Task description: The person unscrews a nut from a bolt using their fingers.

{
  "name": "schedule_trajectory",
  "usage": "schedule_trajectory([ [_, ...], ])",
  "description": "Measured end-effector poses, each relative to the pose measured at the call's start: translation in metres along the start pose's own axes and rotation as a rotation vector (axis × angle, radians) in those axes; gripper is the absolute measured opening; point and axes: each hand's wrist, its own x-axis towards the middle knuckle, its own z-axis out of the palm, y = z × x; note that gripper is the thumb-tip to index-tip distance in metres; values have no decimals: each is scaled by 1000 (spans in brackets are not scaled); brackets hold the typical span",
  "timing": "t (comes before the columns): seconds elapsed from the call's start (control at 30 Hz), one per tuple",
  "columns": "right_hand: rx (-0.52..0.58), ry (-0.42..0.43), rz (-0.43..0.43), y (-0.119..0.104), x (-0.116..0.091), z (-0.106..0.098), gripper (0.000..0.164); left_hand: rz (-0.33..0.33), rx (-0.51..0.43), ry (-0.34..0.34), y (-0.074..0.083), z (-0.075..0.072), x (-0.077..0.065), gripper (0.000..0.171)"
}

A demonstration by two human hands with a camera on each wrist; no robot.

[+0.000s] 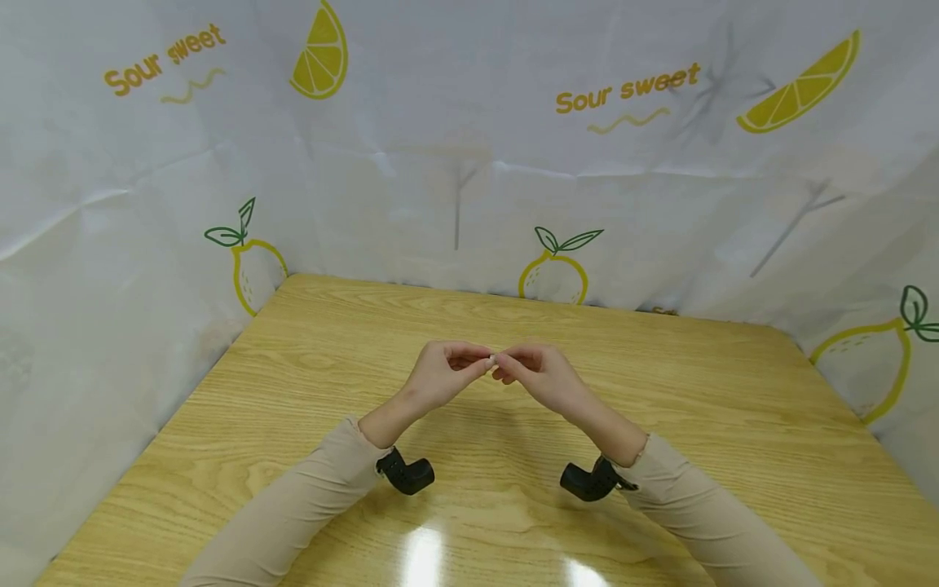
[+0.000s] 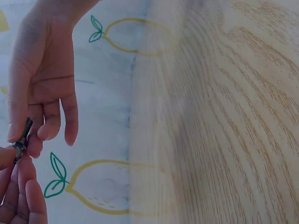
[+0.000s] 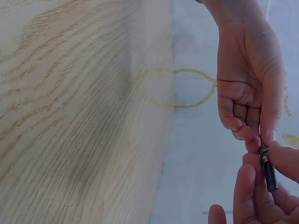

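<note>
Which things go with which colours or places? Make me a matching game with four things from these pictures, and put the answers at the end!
Things:
1. threaded bolt
2. table
3. sleeves
4. printed leaves

Colours and places:
A. plain beige
B. outlined in green
C. pinched between the left hand and the right hand
D. yellow-brown with a wood grain

Right pairs: 1-C, 2-D, 3-A, 4-B.

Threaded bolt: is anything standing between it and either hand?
Nothing visible does. The left hand and the right hand meet over the table, both already pinching the threaded bolt directly. Neither wrist view shows any other object wedged between them.
</note>
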Motion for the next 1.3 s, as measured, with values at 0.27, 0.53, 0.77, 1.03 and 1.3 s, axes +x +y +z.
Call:
schedule_trajectory([
  [0.27,10,30,9,0,0,1,36,-10,12,9,0,0,0,26],
  [0.53,11,18,-9,-2,0,2,29,-8,10,18,0,0,0,25],
  [0.77,-2,-17,2,-2,0,2,33,4,12,-2,1,-1,-1,27],
  [1.03,-16,2,10,-1,0,3,34,3,14,0,-1,-1,-2,27],
  [1.3,-24,-15,15,-1,-1,2,30,-18,1,11,-1,0,-2,25],
])
